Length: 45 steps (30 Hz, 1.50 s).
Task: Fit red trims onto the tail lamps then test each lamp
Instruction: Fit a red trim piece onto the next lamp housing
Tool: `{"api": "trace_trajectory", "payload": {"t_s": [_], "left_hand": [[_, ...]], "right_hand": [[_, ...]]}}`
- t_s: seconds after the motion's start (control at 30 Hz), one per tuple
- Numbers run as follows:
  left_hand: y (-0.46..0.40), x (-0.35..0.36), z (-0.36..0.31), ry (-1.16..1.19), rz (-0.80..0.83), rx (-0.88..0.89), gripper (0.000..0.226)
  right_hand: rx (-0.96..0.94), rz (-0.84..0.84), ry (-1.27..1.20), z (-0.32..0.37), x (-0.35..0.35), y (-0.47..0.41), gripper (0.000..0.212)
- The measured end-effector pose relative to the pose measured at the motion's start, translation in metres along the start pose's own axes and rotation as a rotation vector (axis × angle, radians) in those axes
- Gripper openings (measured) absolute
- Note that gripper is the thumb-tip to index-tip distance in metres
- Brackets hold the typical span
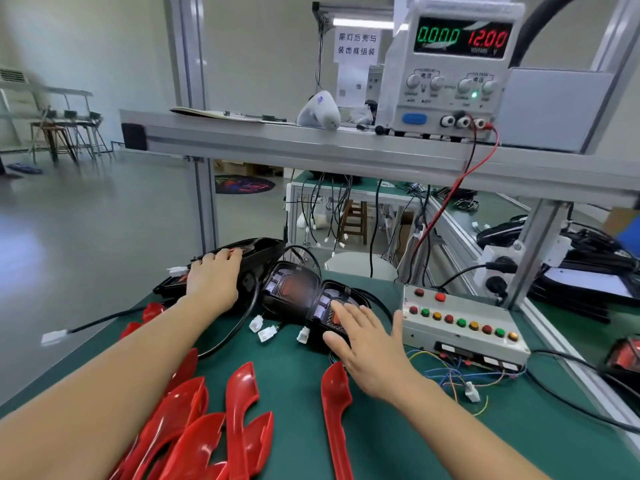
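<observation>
tail lamps [291, 289] mid-bench; trims [214, 420] before them; button box [460, 327] right; power supply [450, 71] on shelf [277, 140] behind, seemingly wired down.

left arm: bare forearm runs from the lower left corner up toward centre, nearly straight
left hand [213, 280]: palm down, back of hand to camera, fingers extended forward and close together, slightly bent at the tips
right arm: bare forearm comes in from the bottom right, angled up and left
right hand [367, 337]: palm down, fingers spread and straight, thumb out to the left
spacing: hands apart, left further forward than right
</observation>
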<state>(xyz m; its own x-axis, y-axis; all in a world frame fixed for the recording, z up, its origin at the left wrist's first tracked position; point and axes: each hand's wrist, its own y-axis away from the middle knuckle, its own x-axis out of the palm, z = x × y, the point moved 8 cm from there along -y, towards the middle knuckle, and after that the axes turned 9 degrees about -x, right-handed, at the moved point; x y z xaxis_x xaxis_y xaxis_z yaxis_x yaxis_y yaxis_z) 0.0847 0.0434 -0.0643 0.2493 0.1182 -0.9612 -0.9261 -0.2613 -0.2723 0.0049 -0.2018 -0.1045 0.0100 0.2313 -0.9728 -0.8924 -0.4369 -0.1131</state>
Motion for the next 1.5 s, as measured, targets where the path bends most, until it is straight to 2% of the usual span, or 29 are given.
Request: {"api": "trace_trajectory", "payload": {"t_s": [0.1, 0.2, 0.3, 0.47, 0.57, 0.77, 0.9, 0.93, 1.07, 1.17, 1.23, 1.3, 1.33, 1.4, 1.47, 1.5], "left_hand": [[0.001, -0.009, -0.002, -0.027, -0.119, 0.029, 0.043], [0.003, -0.017, 0.0, -0.048, -0.165, 0.008, 0.022], [0.006, -0.025, 0.004, -0.009, -0.205, -0.002, 0.014], [0.021, -0.055, 0.006, 0.184, -0.38, -0.004, 0.021], [0.039, -0.076, -0.005, 0.307, -0.514, 0.071, 0.024], [0.088, -0.115, -0.042, 0.423, -0.715, 0.264, 0.03], [0.124, -0.12, -0.073, 0.476, -0.778, 0.379, 0.026], [0.134, -0.12, -0.081, 0.491, -0.79, 0.414, 0.021], [0.159, -0.12, -0.11, 0.534, -0.788, 0.548, 0.013], [0.164, -0.115, -0.115, 0.702, -0.656, 0.67, 0.015], [0.156, -0.111, -0.1, 0.955, -0.555, 0.612, 0.02], [0.129, -0.093, -0.076, 1.092, -0.452, 0.352, 0.013], [0.111, -0.076, -0.066, 1.073, -0.338, 0.192, 0.014], [0.081, -0.03, -0.051, 0.997, 0.004, -0.104, 0.019], [0.071, 0.009, -0.046, 0.993, 0.293, -0.264, 0.01], [0.073, 0.022, -0.049, 0.995, 0.413, -0.279, 0.02]], "right_hand": [[-0.008, -0.008, -0.031, 0.006, 0.0, -0.004, 0.059], [-0.019, -0.015, -0.058, 0.013, 0.0, -0.008, 0.059], [-0.027, -0.025, -0.086, 0.017, -0.001, -0.009, 0.058], [-0.072, -0.143, -0.223, 0.026, -0.014, -0.013, 0.059], [-0.083, -0.203, -0.489, 0.033, -0.022, -0.018, 0.063], [0.134, -0.211, -1.257, 0.036, -0.025, -0.027, 0.076], [0.15, -0.207, -1.617, 0.039, -0.032, -0.029, 0.053], [0.168, -0.231, -1.704, 0.037, -0.033, -0.028, 0.05], [0.281, -0.421, -1.948, 0.016, -0.033, -0.022, 0.019], [0.289, -0.45, -1.958, 0.003, -0.033, -0.009, 0.027], [0.295, -0.446, -1.95, -0.009, -0.033, 0.002, 0.032], [0.308, -0.426, -1.944, -0.019, -0.034, 0.011, 0.03], [0.316, -0.423, -1.935, -0.024, -0.034, 0.015, 0.029], [0.324, -0.422, -1.907, -0.032, -0.034, 0.024, 0.03], [0.333, -0.419, -1.887, -0.039, -0.033, 0.033, 0.034], [0.334, -0.421, -1.885, -0.042, -0.034, 0.037, 0.035]]}}
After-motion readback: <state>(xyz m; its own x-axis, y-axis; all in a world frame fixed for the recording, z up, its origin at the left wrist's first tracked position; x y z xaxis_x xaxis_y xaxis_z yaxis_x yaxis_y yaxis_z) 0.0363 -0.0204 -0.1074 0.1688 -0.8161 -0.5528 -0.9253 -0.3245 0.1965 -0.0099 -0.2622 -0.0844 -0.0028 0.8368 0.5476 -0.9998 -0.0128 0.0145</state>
